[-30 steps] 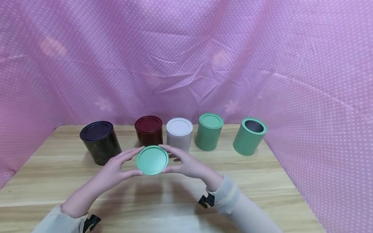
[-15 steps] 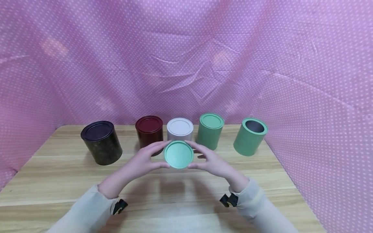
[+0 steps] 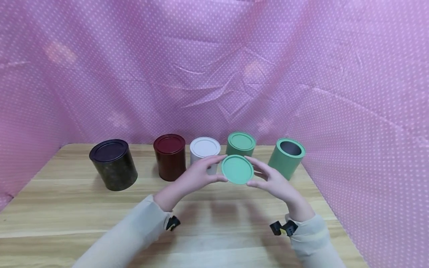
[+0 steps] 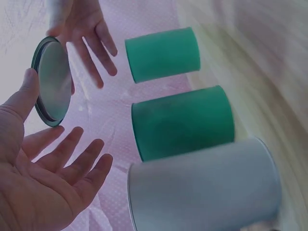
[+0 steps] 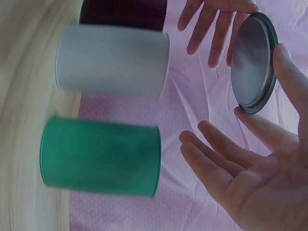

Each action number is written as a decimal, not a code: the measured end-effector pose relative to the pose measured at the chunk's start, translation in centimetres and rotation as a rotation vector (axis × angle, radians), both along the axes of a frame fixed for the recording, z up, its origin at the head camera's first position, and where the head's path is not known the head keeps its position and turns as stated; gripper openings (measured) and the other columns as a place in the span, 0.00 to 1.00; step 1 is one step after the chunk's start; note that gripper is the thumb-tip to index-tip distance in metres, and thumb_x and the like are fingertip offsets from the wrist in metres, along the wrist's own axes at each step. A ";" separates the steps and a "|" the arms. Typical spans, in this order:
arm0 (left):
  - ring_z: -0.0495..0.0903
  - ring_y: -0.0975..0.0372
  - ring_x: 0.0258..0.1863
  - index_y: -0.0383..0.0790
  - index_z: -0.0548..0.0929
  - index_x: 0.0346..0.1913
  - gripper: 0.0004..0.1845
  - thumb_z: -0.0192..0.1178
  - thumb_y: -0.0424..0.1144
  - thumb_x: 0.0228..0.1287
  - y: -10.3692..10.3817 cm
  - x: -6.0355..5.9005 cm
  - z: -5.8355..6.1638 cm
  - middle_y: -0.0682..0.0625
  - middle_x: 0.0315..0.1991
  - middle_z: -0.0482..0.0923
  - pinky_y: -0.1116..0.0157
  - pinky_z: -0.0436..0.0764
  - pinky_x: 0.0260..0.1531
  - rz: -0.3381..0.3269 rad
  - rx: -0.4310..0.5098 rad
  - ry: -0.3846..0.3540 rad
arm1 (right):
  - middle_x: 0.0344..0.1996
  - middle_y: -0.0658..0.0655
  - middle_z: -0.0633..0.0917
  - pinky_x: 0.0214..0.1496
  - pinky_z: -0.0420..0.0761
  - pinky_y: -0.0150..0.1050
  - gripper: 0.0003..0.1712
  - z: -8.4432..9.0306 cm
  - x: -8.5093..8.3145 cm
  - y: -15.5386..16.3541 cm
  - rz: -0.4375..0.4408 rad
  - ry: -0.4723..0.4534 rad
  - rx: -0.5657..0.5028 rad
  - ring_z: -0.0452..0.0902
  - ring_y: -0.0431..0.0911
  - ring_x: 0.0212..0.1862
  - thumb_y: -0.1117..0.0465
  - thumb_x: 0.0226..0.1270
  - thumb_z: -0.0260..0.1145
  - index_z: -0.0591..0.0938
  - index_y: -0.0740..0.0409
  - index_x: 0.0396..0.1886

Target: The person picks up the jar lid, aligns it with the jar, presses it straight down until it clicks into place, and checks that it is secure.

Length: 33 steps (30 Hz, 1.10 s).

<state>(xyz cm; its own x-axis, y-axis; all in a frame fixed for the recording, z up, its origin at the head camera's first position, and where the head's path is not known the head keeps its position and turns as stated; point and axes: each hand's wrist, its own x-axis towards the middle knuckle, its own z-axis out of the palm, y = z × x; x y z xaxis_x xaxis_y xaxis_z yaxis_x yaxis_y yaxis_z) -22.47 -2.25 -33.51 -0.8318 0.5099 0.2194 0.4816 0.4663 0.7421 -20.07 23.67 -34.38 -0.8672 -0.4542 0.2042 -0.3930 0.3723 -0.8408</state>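
Note:
A round green can lid (image 3: 237, 169) is held in the air above the table, its green face toward the head camera. My left hand (image 3: 197, 175) pinches its left edge between thumb and forefinger. On the opposite edge my right hand (image 3: 276, 182) pinches it the same way, the other fingers spread. The wrist views show the lid's grey underside (image 4: 54, 82). Just behind the lid stands a green can (image 3: 242, 142) with its lid on, partly hidden. To the right, a second green can (image 3: 283, 162) has no lid and shows a dark inside.
A white can (image 3: 205, 147), a dark red can (image 3: 170, 160) and a black can (image 3: 115, 167), all lidded, stand in the row to the left on the wooden table (image 3: 67, 216). Pink dotted cloth (image 3: 214, 67) hangs behind and along the sides.
Both hands have carried the lid to the right and slightly farther back, from in front of the red can to in front of the lidded green can. The cans have stayed in place.

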 end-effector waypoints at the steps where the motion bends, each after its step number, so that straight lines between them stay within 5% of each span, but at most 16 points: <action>1: 0.70 0.54 0.67 0.42 0.72 0.68 0.37 0.72 0.44 0.54 0.6 -0.2 0.1 0.47 0.65 0.74 0.53 0.71 0.65 -0.005 0.008 0.004 | 0.71 0.66 0.64 0.70 0.65 0.57 0.41 0.0 0.0 0.5 -0.011 -0.008 -0.016 0.61 0.62 0.70 0.65 0.62 0.68 0.61 0.62 0.73; 9: 0.69 0.54 0.67 0.43 0.72 0.68 0.35 0.69 0.45 0.58 4.4 -2.1 1.1 0.46 0.66 0.72 0.54 0.69 0.66 -0.047 0.023 0.065 | 0.69 0.69 0.66 0.68 0.65 0.60 0.41 0.3 0.0 3.7 -0.123 -0.029 -0.046 0.61 0.65 0.69 0.67 0.66 0.64 0.56 0.61 0.75; 19: 0.68 0.56 0.68 0.46 0.64 0.72 0.40 0.66 0.52 0.60 9.0 -4.1 2.2 0.46 0.69 0.68 0.58 0.68 0.68 -0.142 -0.113 0.083 | 0.69 0.69 0.66 0.64 0.69 0.58 0.39 1.8 0.3 7.4 -0.242 -0.038 0.020 0.65 0.65 0.67 0.62 0.70 0.61 0.55 0.56 0.76; 26: 0.71 0.57 0.65 0.47 0.62 0.74 0.42 0.66 0.53 0.59 11.7 -5.3 2.1 0.51 0.71 0.66 0.62 0.72 0.64 -0.177 -0.063 0.044 | 0.71 0.69 0.62 0.66 0.66 0.61 0.40 2.0 -0.1 9.6 -0.281 -0.052 0.011 0.62 0.66 0.68 0.61 0.71 0.61 0.54 0.53 0.77; 33: 0.71 0.58 0.66 0.51 0.60 0.74 0.41 0.64 0.56 0.61 14.2 -5.7 1.4 0.50 0.72 0.64 0.60 0.71 0.65 -0.159 -0.115 0.051 | 0.75 0.67 0.55 0.72 0.55 0.63 0.44 2.1 0.4 11.5 -0.337 -0.161 -0.029 0.51 0.64 0.74 0.56 0.69 0.63 0.51 0.50 0.78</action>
